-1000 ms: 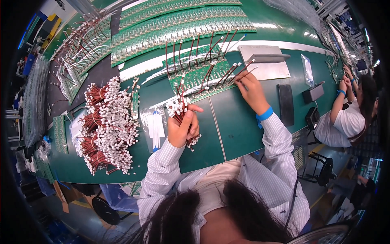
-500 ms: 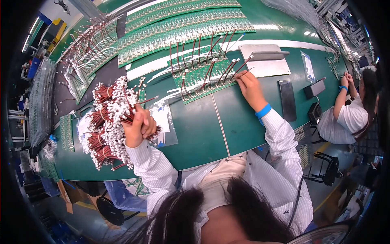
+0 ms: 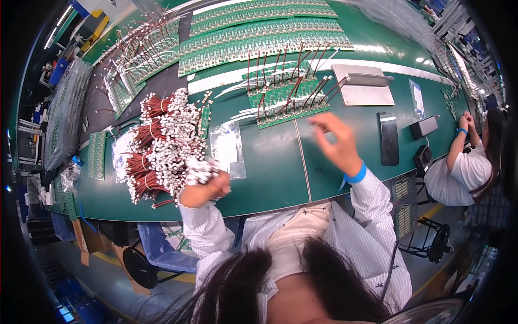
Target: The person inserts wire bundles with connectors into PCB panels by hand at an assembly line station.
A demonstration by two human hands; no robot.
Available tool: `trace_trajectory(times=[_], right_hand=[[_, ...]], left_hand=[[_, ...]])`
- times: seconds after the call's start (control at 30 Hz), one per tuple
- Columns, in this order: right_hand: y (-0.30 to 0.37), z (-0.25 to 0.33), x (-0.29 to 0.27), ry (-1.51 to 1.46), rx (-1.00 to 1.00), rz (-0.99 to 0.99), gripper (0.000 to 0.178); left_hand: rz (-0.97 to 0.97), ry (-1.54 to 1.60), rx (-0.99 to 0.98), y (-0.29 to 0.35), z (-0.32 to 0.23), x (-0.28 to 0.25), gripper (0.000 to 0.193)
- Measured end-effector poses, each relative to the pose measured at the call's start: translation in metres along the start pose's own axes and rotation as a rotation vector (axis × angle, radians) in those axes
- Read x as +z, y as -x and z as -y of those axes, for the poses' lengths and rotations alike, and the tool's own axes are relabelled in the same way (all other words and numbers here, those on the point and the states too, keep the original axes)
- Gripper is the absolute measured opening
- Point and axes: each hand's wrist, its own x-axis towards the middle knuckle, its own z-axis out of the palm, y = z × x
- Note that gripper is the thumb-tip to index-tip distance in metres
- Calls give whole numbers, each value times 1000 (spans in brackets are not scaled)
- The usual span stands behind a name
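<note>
My left hand (image 3: 208,190) is closed round a bundle of short wire leads (image 3: 202,171), their white connectors fanning out above the fist. It sits at the near right edge of a big pile of bundled red-brown wire leads (image 3: 144,161) with white connectors. Slightly blurred, my right hand (image 3: 341,144) hovers over the green table, fingers apart and nothing visible between them. Just beyond it lies a green circuit board panel (image 3: 283,102). Several dark red wires stand up from that panel in two rows, and white wires trail off its left side.
Rows of circuit board panels (image 3: 264,35) cover the far side. More wired boards (image 3: 145,59) lie far left. To the right are a metal block (image 3: 362,85), a black phone (image 3: 388,138) and a dark box (image 3: 424,127). A clear bag (image 3: 227,149) lies mid-table. Another person (image 3: 458,162) sits at right.
My right hand has left the wire at the panel's near right corner and drawn back toward me. My left hand has lowered and turned, showing its bundle's connectors. The whole view has shifted slightly.
</note>
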Motion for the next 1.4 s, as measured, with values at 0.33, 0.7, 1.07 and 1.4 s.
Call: trace_trajectory(times=[0.33,0.7,1.07,1.4], right_hand=[[20,35,29,-231,-210,479,22],[36,38,13,-238,-54,423,15],[3,-87,-39,-766,629,-37,27],[2,-105,-37,-1268,810,-56,28]], left_hand=[[223,137,-117,-31,21,61,17],[-384,122,73,-56,38,96,13],[-641,15,84,-69,49,59,29],[-680,-21,44,-90,58,44,30]])
